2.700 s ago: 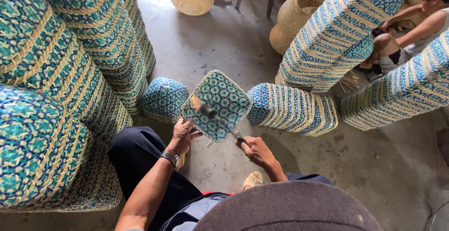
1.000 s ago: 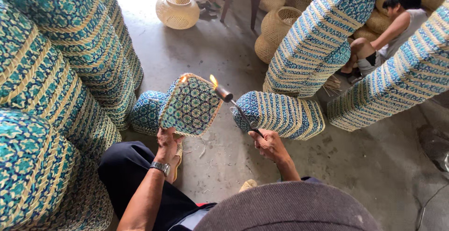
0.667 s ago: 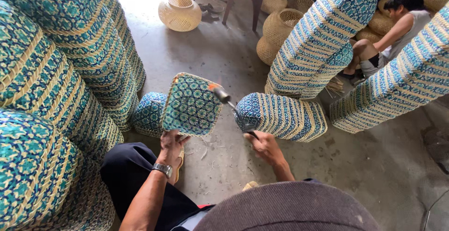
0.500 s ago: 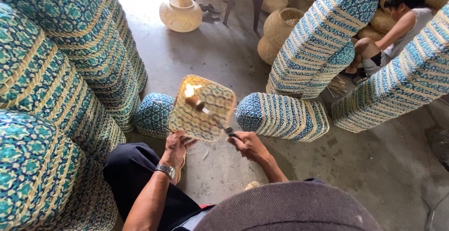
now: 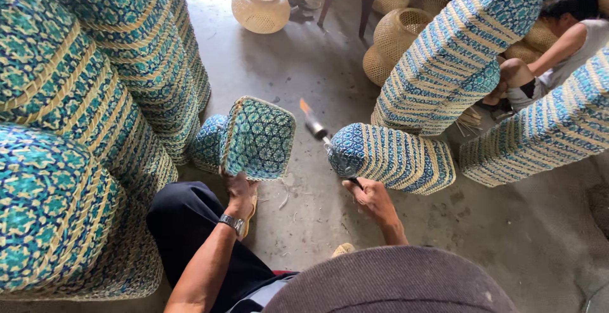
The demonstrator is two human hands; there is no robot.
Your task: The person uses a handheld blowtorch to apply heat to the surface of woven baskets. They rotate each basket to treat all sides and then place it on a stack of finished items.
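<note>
Your left hand (image 5: pixel 238 189) gripped the blue-green woven square basket (image 5: pixel 257 138); your right hand (image 5: pixel 371 199) clenched the lit metal torch (image 5: pixel 315 124), singeing unfinished, flame beside the basket

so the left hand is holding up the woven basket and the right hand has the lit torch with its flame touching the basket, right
Not quite. In the head view the left hand does hold the woven basket upright, and the right hand does hold the lit torch, but the flame stands apart from the basket, off its right edge, with bare floor showing between them.
</note>
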